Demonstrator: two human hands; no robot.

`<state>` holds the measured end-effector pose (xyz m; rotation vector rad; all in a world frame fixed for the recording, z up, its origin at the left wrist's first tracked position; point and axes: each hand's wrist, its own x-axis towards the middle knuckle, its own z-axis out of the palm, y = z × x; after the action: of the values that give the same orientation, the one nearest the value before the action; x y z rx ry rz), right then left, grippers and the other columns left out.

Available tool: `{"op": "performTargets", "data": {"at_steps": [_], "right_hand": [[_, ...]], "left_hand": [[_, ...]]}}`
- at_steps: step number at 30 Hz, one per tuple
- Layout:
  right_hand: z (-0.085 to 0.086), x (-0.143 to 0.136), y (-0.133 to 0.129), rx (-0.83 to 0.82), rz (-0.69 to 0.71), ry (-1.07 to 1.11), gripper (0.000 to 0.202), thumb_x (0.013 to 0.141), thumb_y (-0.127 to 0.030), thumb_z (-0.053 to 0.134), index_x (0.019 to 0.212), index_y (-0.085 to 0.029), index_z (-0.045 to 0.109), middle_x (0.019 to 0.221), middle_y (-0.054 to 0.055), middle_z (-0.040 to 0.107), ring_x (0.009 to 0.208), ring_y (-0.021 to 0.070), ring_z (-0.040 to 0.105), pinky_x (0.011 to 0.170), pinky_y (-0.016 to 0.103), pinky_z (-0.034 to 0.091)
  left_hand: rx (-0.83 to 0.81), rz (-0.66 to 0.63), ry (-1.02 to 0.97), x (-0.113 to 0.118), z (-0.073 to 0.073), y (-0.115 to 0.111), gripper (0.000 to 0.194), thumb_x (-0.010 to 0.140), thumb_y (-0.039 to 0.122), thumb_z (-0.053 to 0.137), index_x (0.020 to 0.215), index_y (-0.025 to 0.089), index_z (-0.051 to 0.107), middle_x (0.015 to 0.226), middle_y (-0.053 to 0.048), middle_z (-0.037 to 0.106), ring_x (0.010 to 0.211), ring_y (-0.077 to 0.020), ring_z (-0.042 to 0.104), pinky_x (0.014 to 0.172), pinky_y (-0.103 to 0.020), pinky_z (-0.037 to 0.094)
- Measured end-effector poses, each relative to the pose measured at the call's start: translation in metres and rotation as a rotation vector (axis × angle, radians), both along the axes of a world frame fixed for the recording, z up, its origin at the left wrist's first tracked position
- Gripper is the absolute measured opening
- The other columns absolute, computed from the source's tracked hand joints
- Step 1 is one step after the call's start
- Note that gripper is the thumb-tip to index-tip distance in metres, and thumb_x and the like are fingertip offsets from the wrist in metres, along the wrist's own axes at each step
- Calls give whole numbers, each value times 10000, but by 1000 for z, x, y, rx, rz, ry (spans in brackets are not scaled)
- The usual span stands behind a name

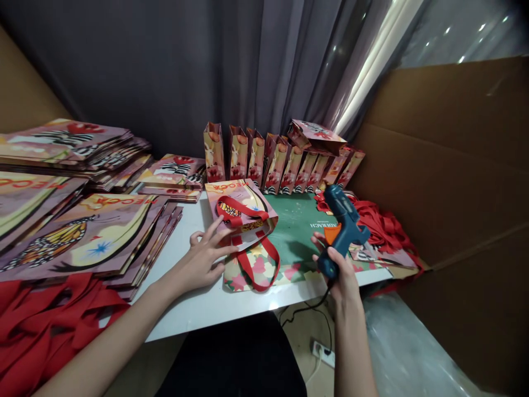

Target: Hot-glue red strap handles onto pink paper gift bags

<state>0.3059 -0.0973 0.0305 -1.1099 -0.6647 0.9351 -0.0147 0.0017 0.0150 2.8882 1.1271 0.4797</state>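
A patterned paper bag (248,193) lies on its side near the middle of the white table, its opening toward me. One red ribbon handle (243,208) rests over its upper face, and another red handle (275,256) hangs from the opening onto a green and floral sheet (295,220). My left hand (206,256) has its fingers spread at the bag's left edge and opening, holding nothing. To the right, my right hand (341,270) grips a blue glue gun (343,209) with an orange trigger, its nozzle pointing up and away from me.
Upright finished bags (275,160) stand in a row at the back. Flat bags (82,231) are stacked at the left. Red ribbons lie in piles at the lower left (49,325) and right (380,226). A black cord drops past the front edge to a power strip (324,353).
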Motion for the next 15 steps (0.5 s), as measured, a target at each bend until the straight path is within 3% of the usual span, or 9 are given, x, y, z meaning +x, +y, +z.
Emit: {"op": "performTargets", "data": {"at_steps": [3, 7, 12, 15], "right_hand": [[4, 5, -12, 64, 71, -66, 501, 792, -531, 595, 1223, -277, 576, 1373, 108, 595, 1081, 251, 654, 602, 273, 527], [4, 15, -24, 13, 114, -241, 626, 822, -683, 386, 1260, -284, 588, 1384, 133, 587, 861, 237, 685, 590, 342, 527], [6, 31, -31, -63, 165, -301, 474, 719, -536, 644, 1059, -210, 700, 1056, 131, 732, 765, 262, 678, 709, 435, 559], [17, 42, -27, -135, 210, -558, 256, 633, -412, 775, 799, -223, 726, 763, 65, 728, 724, 263, 658, 712, 423, 566]], "left_hand": [[4, -5, 16, 0, 0, 0, 539, 792, 149, 456, 1260, 313, 669, 1498, -125, 408, 1453, -457, 202, 967, -607, 366], [11, -8, 26, -1, 1, 0, 547, 791, 141, 453, 1263, 321, 664, 1487, -124, 412, 1457, -454, 195, 962, -611, 367], [-12, -10, 29, 0, 4, 0, 544, 791, 146, 455, 1263, 318, 663, 1515, -120, 378, 1455, -470, 186, 946, -609, 377], [-29, -6, 21, 0, 3, 1, 563, 765, 137, 472, 1255, 333, 668, 1513, -118, 382, 1458, -479, 172, 941, -619, 377]]}}
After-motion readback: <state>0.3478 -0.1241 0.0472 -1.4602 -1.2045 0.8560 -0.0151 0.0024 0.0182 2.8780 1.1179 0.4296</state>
